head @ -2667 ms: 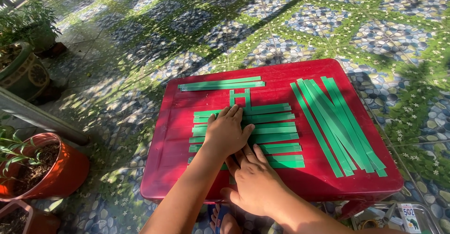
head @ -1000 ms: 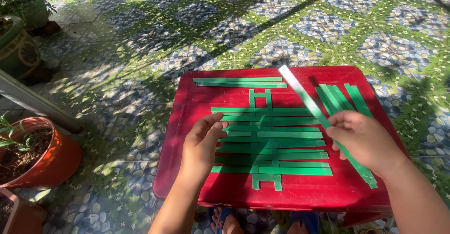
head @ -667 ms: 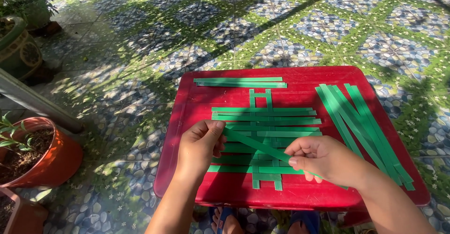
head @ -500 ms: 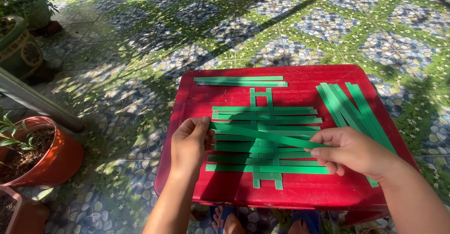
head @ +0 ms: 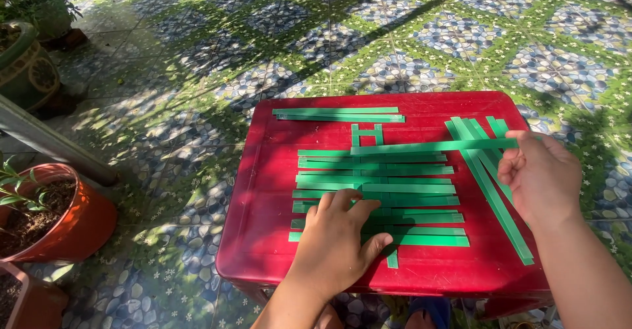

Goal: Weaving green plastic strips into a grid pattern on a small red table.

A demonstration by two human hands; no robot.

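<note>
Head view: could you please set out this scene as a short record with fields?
Surface: red plastic table on patterned paving
Work: woven mat of green strips, several horizontal strips crossed by two vertical ones
Left hand: palm down, pressing the mat's lower left part
Right hand: grip on one long green strip, laid across the mat's top
Spare strips: loose pile at right, pair at far edge
Nearby: orange plant pot

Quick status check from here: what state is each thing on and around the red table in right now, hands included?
Left hand: flat, palm down, pressing the woven strips.
Right hand: pinching one end of a single green strip.
Single green strip: laid crosswise at the weave's far edge.
Woven strips: partly woven, flat.
Loose strips: unwoven pile at the right.
Two strips: lying apart at the far edge.
Red table: upright, sunlit.
Orange pot: upright, planted.
</note>
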